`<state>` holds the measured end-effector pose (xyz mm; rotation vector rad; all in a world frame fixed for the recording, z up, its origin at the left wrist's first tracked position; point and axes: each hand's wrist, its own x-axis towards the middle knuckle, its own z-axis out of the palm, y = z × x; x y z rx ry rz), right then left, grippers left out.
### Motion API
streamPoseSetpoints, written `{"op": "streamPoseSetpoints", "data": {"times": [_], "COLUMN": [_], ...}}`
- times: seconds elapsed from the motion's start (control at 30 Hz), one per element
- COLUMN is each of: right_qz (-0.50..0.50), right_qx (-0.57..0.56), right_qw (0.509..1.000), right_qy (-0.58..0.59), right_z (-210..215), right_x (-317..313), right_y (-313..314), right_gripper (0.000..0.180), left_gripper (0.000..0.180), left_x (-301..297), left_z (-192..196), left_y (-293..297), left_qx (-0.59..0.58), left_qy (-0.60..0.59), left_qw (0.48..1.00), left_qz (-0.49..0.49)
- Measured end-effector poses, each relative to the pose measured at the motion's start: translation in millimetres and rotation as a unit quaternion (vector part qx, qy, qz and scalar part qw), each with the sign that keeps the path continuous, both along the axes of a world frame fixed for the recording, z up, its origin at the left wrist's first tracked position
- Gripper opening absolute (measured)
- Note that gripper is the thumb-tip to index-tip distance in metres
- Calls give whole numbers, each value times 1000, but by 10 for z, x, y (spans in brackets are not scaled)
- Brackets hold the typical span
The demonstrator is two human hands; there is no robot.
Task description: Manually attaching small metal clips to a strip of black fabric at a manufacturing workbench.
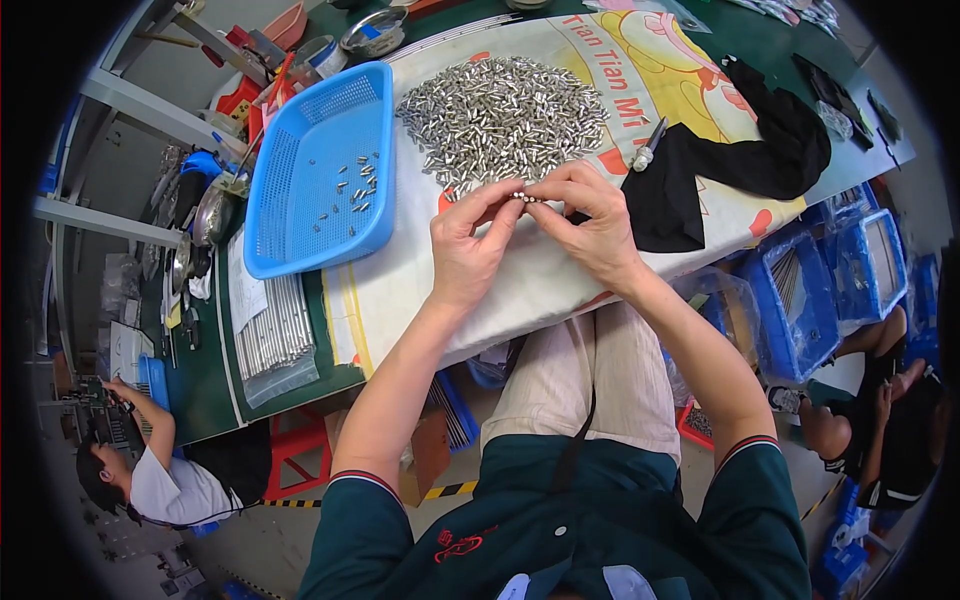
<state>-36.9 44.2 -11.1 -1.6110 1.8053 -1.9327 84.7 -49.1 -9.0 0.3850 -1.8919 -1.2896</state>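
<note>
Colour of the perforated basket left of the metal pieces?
Light blue basket; shows best in the head view.

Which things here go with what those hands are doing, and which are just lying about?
Seemingly part of the job:
metal pieces at the fingertips of left hand and right hand
pile of small pieces
blue basket

Seemingly just lying about:
black cloth
metal rods

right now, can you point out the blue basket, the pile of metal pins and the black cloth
Blue basket (322,130): head view, bare part of its floor
Pile of metal pins (505,122): head view, middle of the heap
Black cloth (668,198): head view, its wide left part
</note>
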Motion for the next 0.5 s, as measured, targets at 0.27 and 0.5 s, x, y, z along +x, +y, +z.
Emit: {"op": "streamPoseSetpoints", "data": {"times": [0.27, 0.5], "right_qz": [12, 66], "right_qx": [75, 248], "right_qw": [995, 952], "right_qy": [-64, -170], "right_z": [16, 175], "right_x": [8, -54], "right_y": [27, 39], "right_gripper": [11, 21], "left_gripper": [16, 17], "left_x": [22, 64], "left_z": [26, 56], "left_y": [36, -16], "left_qx": [102, 293], "left_qy": [11, -52], "left_qw": [994, 950], "left_qz": [-35, -94]}}
